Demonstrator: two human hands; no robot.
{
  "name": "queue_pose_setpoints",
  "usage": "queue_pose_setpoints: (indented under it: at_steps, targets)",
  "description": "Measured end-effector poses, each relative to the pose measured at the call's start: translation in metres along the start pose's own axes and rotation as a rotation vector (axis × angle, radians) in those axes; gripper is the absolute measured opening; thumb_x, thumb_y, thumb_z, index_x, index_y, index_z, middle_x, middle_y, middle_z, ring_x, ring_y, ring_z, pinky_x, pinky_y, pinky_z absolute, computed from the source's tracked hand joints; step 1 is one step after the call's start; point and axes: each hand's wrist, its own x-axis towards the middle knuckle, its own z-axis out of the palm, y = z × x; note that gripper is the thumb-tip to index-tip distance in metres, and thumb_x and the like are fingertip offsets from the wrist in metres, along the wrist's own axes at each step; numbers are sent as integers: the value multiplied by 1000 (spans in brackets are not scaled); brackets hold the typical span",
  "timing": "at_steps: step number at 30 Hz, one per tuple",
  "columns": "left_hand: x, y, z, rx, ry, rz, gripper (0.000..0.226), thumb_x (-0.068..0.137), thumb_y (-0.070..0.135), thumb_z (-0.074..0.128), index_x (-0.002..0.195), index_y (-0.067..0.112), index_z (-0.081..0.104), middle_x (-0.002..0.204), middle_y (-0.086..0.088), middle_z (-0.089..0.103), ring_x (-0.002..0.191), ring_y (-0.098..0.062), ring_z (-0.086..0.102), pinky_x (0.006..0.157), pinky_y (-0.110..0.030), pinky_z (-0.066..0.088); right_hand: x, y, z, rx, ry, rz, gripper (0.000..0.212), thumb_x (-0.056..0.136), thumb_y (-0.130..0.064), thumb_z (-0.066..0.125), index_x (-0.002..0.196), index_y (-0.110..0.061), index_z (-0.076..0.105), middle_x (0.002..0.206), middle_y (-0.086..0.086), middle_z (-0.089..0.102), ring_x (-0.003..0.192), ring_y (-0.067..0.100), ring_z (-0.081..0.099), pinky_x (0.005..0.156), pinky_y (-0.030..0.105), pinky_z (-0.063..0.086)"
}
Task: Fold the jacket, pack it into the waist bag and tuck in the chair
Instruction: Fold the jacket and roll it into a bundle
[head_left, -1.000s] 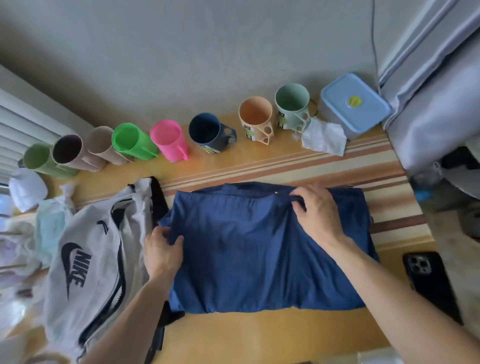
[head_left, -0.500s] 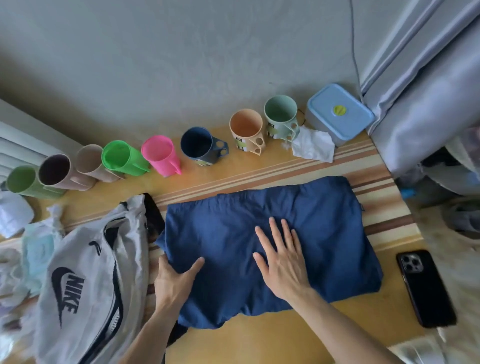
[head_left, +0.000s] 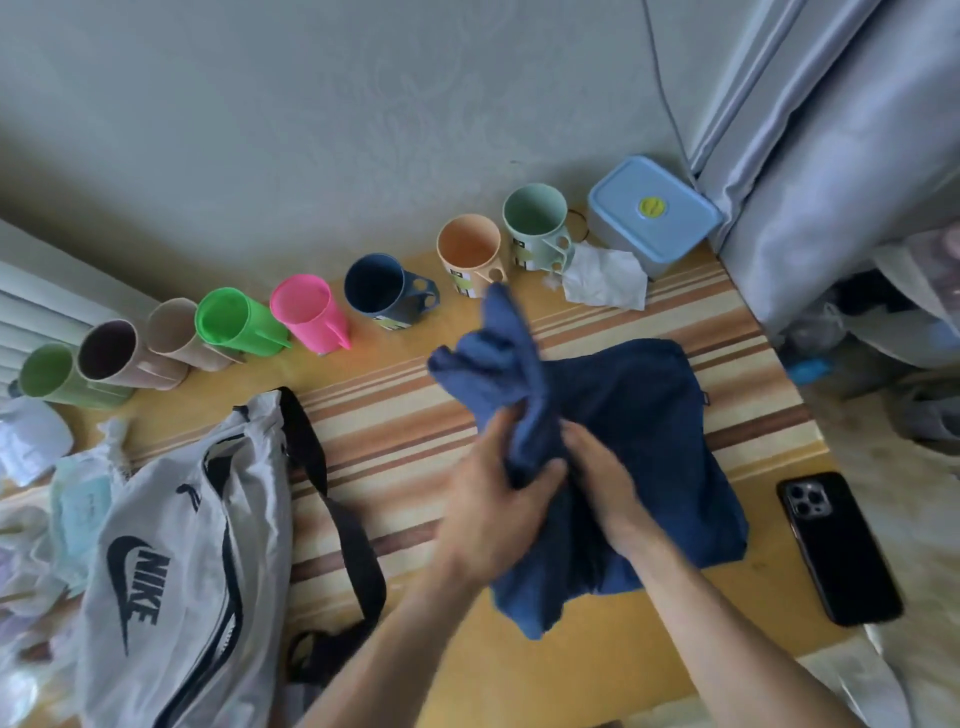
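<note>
Along the wall at the far left, a pale green plastic cup starts a row of mugs, followed by a beige cup with a dark inside, a plain beige cup, a bright green cup and a hot pink cup; every mouth that faces the camera shows nothing inside. In front of them lies the white nylon waist bag with a black logo, its black zip running down the middle and its black strap trailing across the striped yellow table top; whether the zip is open is hard to tell from here. The row goes on with a navy blue mug, a peach mug and a mint mug, all empty. Below these, the left hand is closed around a bunched fold of the dark blue fabric jacket, lifting that part off the table, while the right hand grips the cloth just beside it; the rest of the jacket lies on the table. A crumpled white tissue sits near a light blue lidded plastic box, its lid shut. A black smartphone lies face down at the right edge.
</note>
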Motion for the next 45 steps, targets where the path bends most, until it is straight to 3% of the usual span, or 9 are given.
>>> queue_pose_setpoints:
  at_steps: [5, 9, 14, 18, 30, 33, 40, 43, 45]
  targets:
    - [17, 26, 105, 350, -381, 35, 76, 93, 67, 46, 156, 34, 21, 130, -7, 64, 121, -27, 59, 99, -41, 49, -64, -47, -98, 433, 443, 131, 49, 101, -56, 40, 116, -21, 72, 115, 11, 76, 97, 25, 75, 81, 41, 57]
    - [20, -17, 101, 532, 46, 353, 42, 105, 39, 42, 144, 25, 51, 142, -3, 59, 132, -26, 52, 108, -44, 44, -83, -35, -139, -210, 760, -118, 39, 107, -44, 37, 129, -23, 61, 144, 2, 57, 124, 19, 58, 103, 36, 44]
    - [70, -83, 89, 962, 32, 451, 57, 103, 45, 42, 157, 35, 29, 171, -7, 14, 158, -33, 6, 125, -54, 14, -49, -7, -102, -1146, 399, -558, 50, 105, -42, 40, 152, -24, 44, 166, 4, 31, 155, 23, 22, 124, 40, 22]
    - [97, -121, 92, 1108, -236, 406, 65, 99, 64, 26, 159, 41, 18, 172, -2, 6, 158, -31, -6, 124, -60, 9, 1, 28, -110, -1601, 202, -508, 58, 103, -49, 38, 158, -29, 33, 170, 6, 16, 158, 30, 11, 123, 52, 23]
    - [23, -149, 49, 1169, -546, 671, 94, 84, 41, 56, 162, 33, 5, 171, -5, -8, 157, -26, -11, 126, -49, -2, 10, 7, -134, -1719, 46, -483, 64, 93, -50, 59, 152, -32, 42, 166, 4, 29, 150, 33, 29, 112, 52, 39]
    - [32, -150, 67, 1124, -452, 660, 75, 85, 39, 56, 155, 35, 31, 171, -6, 14, 158, -27, 9, 127, -51, 7, 17, -3, -125, -1784, -45, -598, 60, 86, -35, 71, 142, -28, 54, 165, 5, 32, 150, 35, 29, 112, 53, 35]
    - [6, -139, 55, 431, -329, 370, 49, 82, 10, 58, 128, 26, 65, 133, 9, 68, 129, -13, 59, 119, -37, 36, 15, -15, -126, -1306, -288, -336, 63, 90, -73, 43, 124, -29, 72, 148, -8, 55, 144, 1, 34, 118, 43, 33]
    - [-9, -122, 37, 89, -234, 64, 10, 87, 26, 54, 83, 23, 63, 73, 3, 66, 66, -22, 59, 63, -40, 48, -13, -43, -110, -700, -280, 180, 65, 75, -78, 63, 113, -26, 72, 123, -8, 71, 127, 7, 55, 102, 24, 41]
    - [-1, -110, 36, -10, -58, -206, 41, 87, 51, 59, 74, 13, 59, 63, 1, 63, 56, -19, 57, 54, -41, 45, -28, -40, -117, -360, -157, 252, 93, 39, -91, 72, 110, -31, 70, 104, -14, 77, 112, 13, 64, 91, 19, 48]
